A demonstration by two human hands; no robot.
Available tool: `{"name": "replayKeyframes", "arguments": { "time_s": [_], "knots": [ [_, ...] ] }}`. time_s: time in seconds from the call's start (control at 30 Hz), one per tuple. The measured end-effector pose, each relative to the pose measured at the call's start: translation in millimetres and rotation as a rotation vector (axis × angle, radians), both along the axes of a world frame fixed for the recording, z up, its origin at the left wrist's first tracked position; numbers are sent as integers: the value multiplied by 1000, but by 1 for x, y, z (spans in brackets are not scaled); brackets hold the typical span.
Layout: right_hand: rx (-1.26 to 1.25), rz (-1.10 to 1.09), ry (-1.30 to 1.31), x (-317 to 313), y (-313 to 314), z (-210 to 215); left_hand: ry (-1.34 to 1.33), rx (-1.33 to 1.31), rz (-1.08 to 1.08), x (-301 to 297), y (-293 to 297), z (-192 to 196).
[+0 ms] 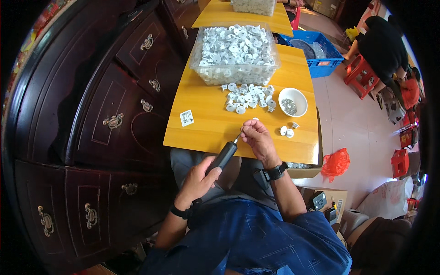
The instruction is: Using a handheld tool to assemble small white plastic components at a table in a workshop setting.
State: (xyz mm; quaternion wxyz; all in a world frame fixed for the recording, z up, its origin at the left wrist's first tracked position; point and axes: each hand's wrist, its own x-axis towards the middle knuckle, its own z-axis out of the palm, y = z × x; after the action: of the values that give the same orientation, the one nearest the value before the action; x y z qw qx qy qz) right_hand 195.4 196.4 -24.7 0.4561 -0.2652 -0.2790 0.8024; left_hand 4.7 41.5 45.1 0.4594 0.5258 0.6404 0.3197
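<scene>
Room for moving is left along the left edge of the yellow wooden table (213, 120), around a small white card (187, 118); over the near edge, a black cylindrical screwdriver (222, 157) is gripped in the curled left hand (197, 180). Much seems left to do: white round plastic pieces (247, 97) are heaped loosely before a full clear plastic tub (236, 72) toward the far edge. The right hand (260, 143) is pinched at the screwdriver's tip, anything held there being indiscernible, while three pieces, possibly finished, are set apart near the right edge, below a white bowl (299, 95).
</scene>
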Motion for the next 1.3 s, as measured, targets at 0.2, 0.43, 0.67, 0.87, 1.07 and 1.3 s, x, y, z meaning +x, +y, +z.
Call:
{"name": "replayKeyframes", "arguments": {
  "time_s": [0.2,0.43,0.67,0.87,1.07,1.3],
  "knots": [
    [12,36,21,1,1,5,-464,-177,26,-5,2,4],
    [34,69,-29,1,3,6,-353,-89,43,5,2,-3],
    [193,-47,-259,14,7,4,-247,-33,87,7,4,-2],
    [649,-354,-983,26,17,8,-180,-25,78,5,4,-3],
    [893,-334,-1265,21,19,11,-89,-24,78,8,6,-6],
    [955,-269,-1343,15,24,5,-31,-19,76,10,6,-3]
  ]
}}
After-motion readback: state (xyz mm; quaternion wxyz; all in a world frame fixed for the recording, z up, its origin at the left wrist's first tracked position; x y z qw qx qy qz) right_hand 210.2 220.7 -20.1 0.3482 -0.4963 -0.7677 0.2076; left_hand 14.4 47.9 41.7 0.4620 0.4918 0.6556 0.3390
